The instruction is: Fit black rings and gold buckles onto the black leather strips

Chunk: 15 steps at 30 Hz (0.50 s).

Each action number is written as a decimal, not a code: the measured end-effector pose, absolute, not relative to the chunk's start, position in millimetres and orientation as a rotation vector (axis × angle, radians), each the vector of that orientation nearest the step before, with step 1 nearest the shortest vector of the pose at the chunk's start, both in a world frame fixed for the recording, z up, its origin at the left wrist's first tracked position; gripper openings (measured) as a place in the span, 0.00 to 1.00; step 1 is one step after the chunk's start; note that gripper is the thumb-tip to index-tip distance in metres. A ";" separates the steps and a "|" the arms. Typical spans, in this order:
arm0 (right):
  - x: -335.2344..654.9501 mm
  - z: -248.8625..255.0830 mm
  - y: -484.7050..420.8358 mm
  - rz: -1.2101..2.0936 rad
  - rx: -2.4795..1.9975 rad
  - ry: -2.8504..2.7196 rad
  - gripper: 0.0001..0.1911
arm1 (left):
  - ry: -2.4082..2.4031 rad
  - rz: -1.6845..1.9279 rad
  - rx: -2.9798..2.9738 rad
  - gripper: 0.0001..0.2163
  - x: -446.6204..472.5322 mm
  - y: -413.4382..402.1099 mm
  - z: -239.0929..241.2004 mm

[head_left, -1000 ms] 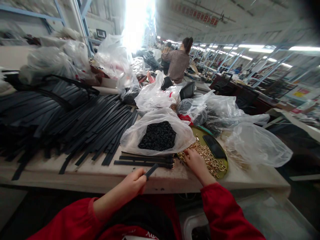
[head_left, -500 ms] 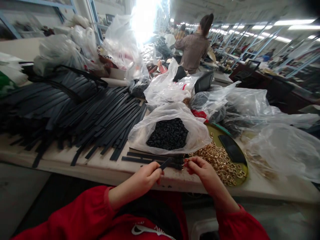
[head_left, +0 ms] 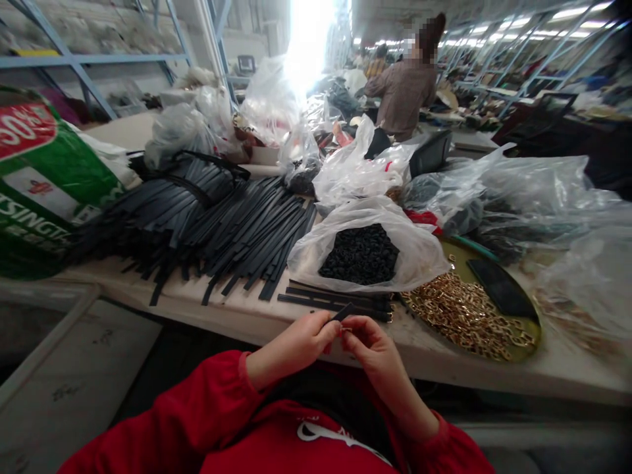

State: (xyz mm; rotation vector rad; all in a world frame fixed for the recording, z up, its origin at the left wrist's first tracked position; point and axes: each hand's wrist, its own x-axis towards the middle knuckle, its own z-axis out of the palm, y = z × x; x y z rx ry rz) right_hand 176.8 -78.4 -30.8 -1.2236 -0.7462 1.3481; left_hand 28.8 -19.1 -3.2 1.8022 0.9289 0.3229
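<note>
I log: black flat straps point(head_left: 237, 224), heaped; black small rings point(head_left: 363, 253) in a clear plastic bag point(head_left: 419, 257); gold metal buckles point(head_left: 464, 316); olive-yellow round tray point(head_left: 457, 263); green woven sack point(head_left: 44, 178), red-and-white lettering; red fabric sleeves point(head_left: 197, 415).

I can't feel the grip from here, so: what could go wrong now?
1. The left hand and right hand pinch the strap tip at the table edge; anything small that slips may drop out of sight.
2. The tray, heaped with gold rings, sits near that edge; a sleeve might sweep some off.
3. Loose straps lie against the open bag; tugging one could spill it.
</note>
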 end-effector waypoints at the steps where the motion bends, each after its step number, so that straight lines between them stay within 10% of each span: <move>1: 177.3 -29.7 -79.7 1.355 -1.228 -0.679 0.11 | 0.933 0.308 1.809 0.14 25.0 -20.7 -2.6; 15: 144.1 -31.0 -94.5 1.395 -1.158 -0.414 0.12 | 0.904 0.311 1.767 0.08 15.4 -38.0 1.8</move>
